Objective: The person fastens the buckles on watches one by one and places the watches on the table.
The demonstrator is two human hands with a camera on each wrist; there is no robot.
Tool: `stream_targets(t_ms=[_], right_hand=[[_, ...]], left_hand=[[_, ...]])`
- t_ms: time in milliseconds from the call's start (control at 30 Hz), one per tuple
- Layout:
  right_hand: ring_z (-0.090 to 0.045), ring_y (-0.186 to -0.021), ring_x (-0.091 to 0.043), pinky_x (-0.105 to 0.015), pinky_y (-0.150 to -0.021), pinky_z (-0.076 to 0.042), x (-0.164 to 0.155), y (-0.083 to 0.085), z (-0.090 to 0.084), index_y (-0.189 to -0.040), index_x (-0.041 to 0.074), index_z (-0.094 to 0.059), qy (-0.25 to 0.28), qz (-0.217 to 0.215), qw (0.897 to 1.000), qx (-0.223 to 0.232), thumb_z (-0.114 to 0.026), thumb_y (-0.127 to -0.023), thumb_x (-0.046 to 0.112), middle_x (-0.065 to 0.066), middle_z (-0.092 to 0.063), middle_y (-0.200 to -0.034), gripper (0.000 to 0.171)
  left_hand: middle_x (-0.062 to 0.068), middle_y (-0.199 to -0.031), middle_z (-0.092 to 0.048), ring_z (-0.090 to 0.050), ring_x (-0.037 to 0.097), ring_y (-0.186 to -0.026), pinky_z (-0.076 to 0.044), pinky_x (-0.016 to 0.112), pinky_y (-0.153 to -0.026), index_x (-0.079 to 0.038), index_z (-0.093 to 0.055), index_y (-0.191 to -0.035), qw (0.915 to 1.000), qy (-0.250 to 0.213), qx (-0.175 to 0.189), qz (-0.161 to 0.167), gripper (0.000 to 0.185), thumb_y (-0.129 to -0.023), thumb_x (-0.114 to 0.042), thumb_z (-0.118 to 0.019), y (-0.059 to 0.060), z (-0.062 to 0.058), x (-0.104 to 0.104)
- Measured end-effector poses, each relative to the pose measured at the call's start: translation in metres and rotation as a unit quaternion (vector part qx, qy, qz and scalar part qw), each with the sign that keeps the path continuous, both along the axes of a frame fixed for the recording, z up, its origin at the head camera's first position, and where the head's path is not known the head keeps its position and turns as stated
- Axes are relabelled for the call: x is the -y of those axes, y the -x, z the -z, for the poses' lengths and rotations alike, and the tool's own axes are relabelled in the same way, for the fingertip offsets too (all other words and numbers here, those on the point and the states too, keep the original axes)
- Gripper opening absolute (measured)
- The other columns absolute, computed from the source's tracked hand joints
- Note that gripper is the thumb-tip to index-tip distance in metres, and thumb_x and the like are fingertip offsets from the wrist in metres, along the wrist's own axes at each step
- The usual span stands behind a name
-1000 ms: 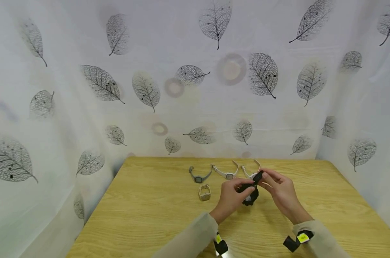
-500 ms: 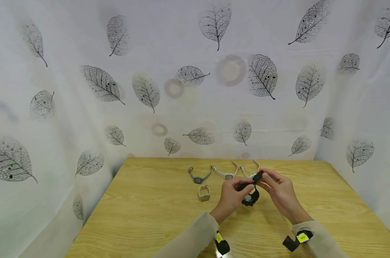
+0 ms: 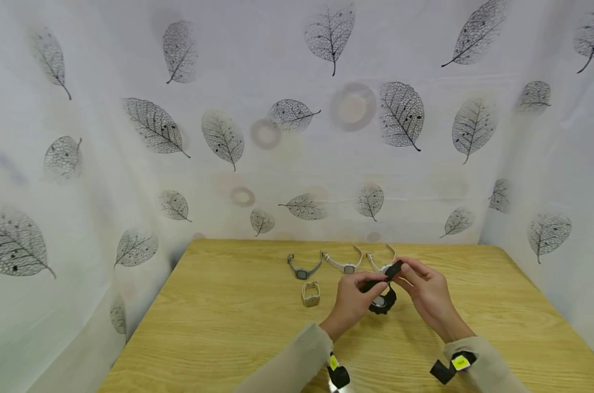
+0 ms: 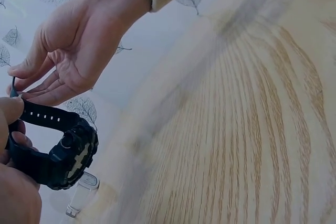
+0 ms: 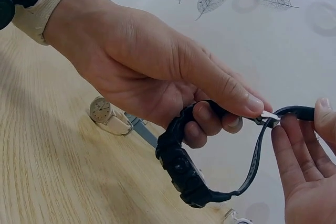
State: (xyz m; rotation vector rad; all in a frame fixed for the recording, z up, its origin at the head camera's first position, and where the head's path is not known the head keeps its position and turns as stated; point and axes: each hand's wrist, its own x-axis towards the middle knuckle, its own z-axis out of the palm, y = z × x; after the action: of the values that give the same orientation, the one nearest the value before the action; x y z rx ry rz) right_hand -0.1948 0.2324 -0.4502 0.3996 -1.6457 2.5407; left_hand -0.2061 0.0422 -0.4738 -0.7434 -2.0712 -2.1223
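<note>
Both hands hold a black wristwatch above the table; its strap forms a loop with the case hanging at the bottom. My left hand pinches the strap at the metal buckle, its other fingers curled inside the loop, as the right wrist view shows. Between thumb and fingers, my right hand pinches the free strap end, which passes through the buckle. In the left wrist view the chunky watch case hangs tilted, and the strap's row of holes shows.
Behind the hands lie a grey watch, a white watch and another white watch, partly hidden. A beige watch stands left of my left hand. The wooden table meets a leaf-patterned curtain at the back.
The black watch's case swings slightly to the right below the fingers. Both hands keep nearly the same place and hold.
</note>
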Motion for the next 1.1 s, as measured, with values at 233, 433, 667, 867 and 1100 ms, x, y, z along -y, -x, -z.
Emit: stream_targets(t_ms=[233,433,667,867,1100], right_hand=[[-0.069,-0.109,-0.014,-0.034,-0.098,-0.054,0.0,0.001,0.0,-0.135,-0.012,-0.059,-0.016,0.009,1.0,0.005,-0.055,-0.106,0.008,-0.002,-0.07,-0.119,0.035],[-0.07,-0.108,-0.014,-0.034,-0.096,-0.055,-0.001,0.002,0.0,-0.128,0.0,-0.068,-0.025,-0.004,1.0,0.001,-0.055,-0.106,0.008,0.0,-0.071,-0.12,0.027],[-0.07,-0.107,-0.014,-0.034,-0.092,-0.057,-0.001,0.004,0.005,-0.131,-0.005,-0.065,-0.082,0.005,0.996,-0.022,-0.056,-0.106,0.006,-0.001,-0.072,-0.119,0.029],[-0.071,-0.106,-0.013,-0.033,-0.092,-0.057,0.0,0.006,0.012,-0.134,-0.013,-0.058,-0.167,0.023,0.985,-0.042,-0.057,-0.105,0.003,-0.003,-0.072,-0.12,0.034],[-0.073,-0.098,-0.014,-0.033,-0.087,-0.06,0.001,0.006,0.014,-0.136,-0.013,-0.057,-0.238,0.036,0.969,-0.049,-0.061,-0.104,0.01,-0.012,-0.072,-0.118,0.039]], left_hand=[[0.003,-0.108,-0.075,-0.071,0.006,-0.093,-0.06,0.024,-0.079,-0.009,-0.079,-0.112,0.9999,0.011,-0.001,-0.007,0.017,-0.096,-0.012,-0.075,-0.001,-0.002,0.0],[-0.001,-0.109,-0.075,-0.071,0.005,-0.095,-0.059,0.023,-0.081,-0.011,-0.079,-0.113,0.9996,0.022,0.007,-0.017,0.018,-0.095,-0.015,-0.076,0.0,-0.001,0.0],[0.002,-0.096,-0.075,-0.068,0.002,-0.086,-0.056,0.02,-0.075,-0.013,-0.073,-0.121,0.9975,0.052,0.014,-0.047,0.031,-0.091,-0.017,-0.081,0.003,-0.001,0.002],[0.004,-0.093,-0.075,-0.068,0.002,-0.081,-0.054,0.018,-0.066,-0.006,-0.066,-0.126,0.998,0.036,0.037,-0.036,0.041,-0.089,-0.014,-0.082,0.004,-0.001,0.005],[0.002,-0.093,-0.075,-0.067,0.004,-0.083,-0.055,0.021,-0.074,-0.011,-0.065,-0.126,0.9979,0.042,0.04,-0.03,0.042,-0.089,-0.015,-0.083,0.003,0.001,0.008]])
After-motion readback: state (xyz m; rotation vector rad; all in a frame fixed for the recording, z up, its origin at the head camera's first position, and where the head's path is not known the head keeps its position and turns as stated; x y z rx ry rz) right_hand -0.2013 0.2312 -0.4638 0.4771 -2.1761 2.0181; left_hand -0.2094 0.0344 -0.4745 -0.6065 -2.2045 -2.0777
